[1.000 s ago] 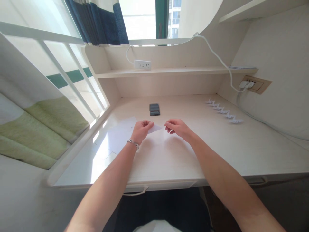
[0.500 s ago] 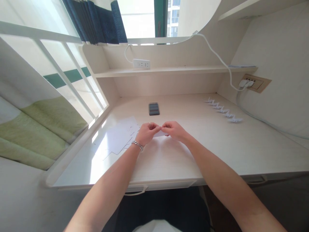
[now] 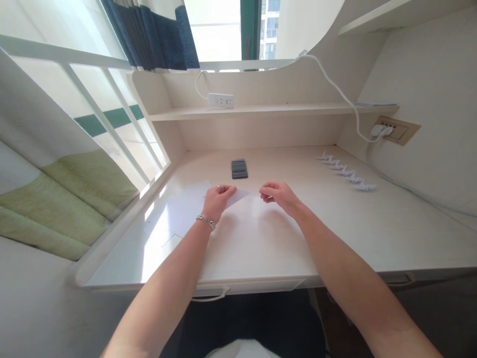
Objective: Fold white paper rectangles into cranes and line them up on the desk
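My left hand, with a ring and a chain bracelet, pinches a small folded piece of white paper just above the desk. The paper's pointed end sticks out to the right. To the right of that point, apart from it, is my right hand, its fingers curled together with nothing visible in them. Flat white paper sheets lie on the desk left of my left hand, partly behind it. Folded white paper cranes stand in a slanting row at the back right.
A small dark flat object lies on the desk beyond my hands. A power strip sits on the shelf. White plugs and a cable come from the wall socket at right. A railing and curtain border the left side.
My right hand has let go of the folded paper and moved right. My left hand has shifted slightly left with the paper, showing more of it.
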The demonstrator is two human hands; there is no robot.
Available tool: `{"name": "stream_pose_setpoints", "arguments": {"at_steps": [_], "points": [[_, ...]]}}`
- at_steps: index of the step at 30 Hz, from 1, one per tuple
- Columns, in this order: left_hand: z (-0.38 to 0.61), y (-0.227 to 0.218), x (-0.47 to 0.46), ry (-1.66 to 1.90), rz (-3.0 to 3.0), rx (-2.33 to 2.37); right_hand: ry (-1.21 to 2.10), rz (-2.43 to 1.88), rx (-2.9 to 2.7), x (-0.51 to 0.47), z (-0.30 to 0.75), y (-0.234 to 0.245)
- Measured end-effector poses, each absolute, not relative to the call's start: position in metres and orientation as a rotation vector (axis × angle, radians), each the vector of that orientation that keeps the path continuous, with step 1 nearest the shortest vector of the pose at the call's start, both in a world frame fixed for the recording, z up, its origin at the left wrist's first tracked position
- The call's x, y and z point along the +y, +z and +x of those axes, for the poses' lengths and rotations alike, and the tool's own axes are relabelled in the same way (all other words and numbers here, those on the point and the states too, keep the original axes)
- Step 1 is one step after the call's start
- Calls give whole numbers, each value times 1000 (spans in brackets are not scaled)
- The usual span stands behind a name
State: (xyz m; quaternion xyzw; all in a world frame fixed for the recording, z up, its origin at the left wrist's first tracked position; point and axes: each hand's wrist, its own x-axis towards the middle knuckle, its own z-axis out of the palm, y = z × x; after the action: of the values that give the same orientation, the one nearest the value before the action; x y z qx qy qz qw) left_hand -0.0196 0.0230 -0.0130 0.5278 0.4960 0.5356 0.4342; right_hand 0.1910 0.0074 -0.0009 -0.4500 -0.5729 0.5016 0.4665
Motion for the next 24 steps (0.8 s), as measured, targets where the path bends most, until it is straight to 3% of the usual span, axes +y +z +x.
{"name": "stream_pose_setpoints", "arguments": {"at_steps": [11, 24], "points": [[-7, -11, 8, 1018, 1569, 1121, 1159, -1115, -1526, 3, 173, -6], [-9, -1, 6, 991, 1537, 1111, 1186, -1074, -1443, 9, 194, -2]]}}
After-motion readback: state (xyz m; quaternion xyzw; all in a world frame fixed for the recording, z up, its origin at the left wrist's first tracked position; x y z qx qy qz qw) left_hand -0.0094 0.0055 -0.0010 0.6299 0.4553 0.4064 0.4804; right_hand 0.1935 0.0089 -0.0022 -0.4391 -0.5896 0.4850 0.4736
